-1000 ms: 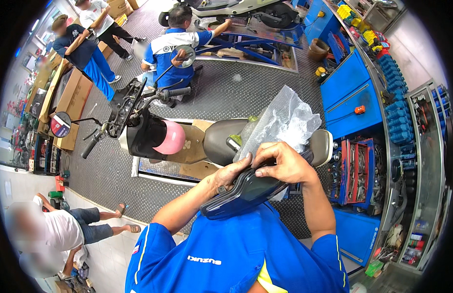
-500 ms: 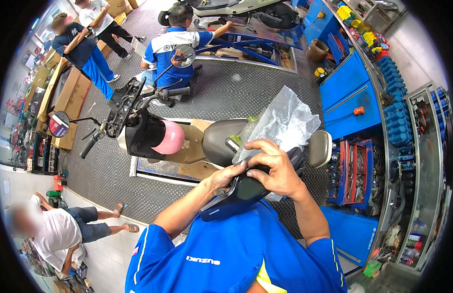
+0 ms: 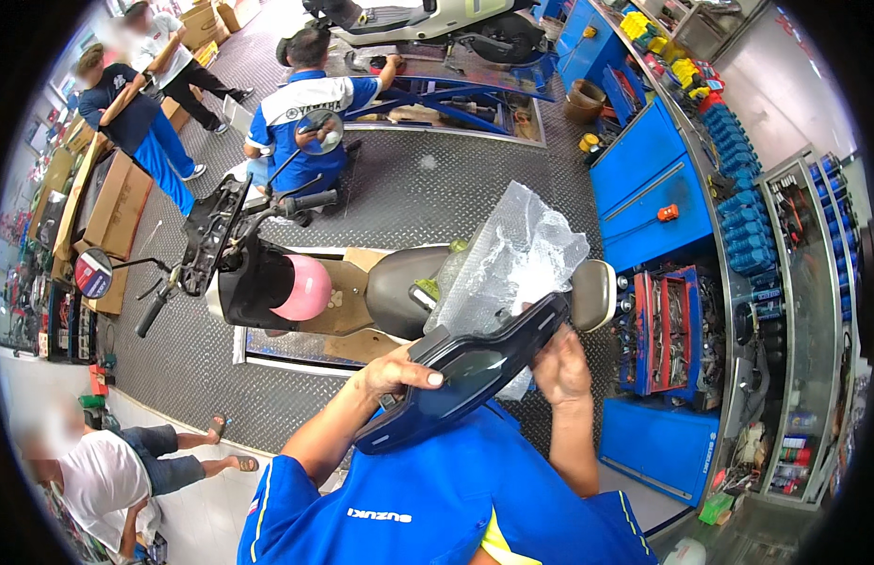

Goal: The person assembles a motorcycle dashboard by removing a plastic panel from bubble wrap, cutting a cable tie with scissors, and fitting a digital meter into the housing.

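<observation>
A long, glossy dark body panel point(image 3: 475, 369) with a curved outline is held in front of my chest, slanting up to the right. My left hand point(image 3: 399, 373) grips it near its left part, thumb on top and fingers partly hidden behind. At the right end my right hand point(image 3: 561, 369) holds the panel's edge, with some fingers hidden behind it. Just beyond lies a sheet of clear bubble wrap point(image 3: 512, 247) over the rear of a scooter, whose dark seat point(image 3: 399, 290) shows beside it.
The scooter's handlebar point(image 3: 310, 201) and mirror point(image 3: 93, 273) stick out at left. A pink rounded object point(image 3: 305, 287) sits on its footboard. A co-worker point(image 3: 300, 113) crouches by a lift. Blue cabinets point(image 3: 658, 188) and a red tool tray point(image 3: 665, 334) stand right. Other people are at left.
The panel has been turned to show its broad glossy face and reaches further up to the right. My right hand has moved from its middle to the right end; the hands are further apart.
</observation>
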`<state>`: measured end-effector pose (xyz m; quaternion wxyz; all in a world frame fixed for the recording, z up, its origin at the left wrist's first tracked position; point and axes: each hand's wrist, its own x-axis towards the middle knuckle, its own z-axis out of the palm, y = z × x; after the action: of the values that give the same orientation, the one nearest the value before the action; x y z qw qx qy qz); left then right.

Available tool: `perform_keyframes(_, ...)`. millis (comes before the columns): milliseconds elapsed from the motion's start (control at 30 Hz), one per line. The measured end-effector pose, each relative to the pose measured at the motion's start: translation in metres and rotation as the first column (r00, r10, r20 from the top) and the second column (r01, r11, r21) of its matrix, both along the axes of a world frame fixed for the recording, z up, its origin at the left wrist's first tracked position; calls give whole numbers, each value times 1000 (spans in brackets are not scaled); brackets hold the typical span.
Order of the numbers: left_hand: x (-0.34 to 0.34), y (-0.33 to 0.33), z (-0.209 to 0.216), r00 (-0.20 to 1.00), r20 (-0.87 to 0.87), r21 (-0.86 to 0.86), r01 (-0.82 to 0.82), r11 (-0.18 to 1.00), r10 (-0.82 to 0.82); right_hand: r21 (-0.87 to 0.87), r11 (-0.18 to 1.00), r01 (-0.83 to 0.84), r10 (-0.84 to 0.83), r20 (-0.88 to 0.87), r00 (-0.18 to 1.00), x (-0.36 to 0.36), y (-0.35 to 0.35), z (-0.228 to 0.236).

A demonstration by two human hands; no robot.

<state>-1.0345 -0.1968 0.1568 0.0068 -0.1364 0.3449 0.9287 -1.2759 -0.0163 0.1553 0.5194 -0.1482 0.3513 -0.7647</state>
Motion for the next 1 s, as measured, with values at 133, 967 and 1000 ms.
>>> perform_keyframes(133,-4,0,19,995,-90,-221,28,975,-49,-71,997,-12,7,-66,998,18,-12,8)
perform_keyframes(967,5,10,46,976,-173,-584,4,811,-129,-256,966,-32,39,19,999,32,-19,42)
perform_keyframes(1000,7,11,40,986,-135,-495,19,869,-99,-234,972,-21,32,44,998,33,-22,45)
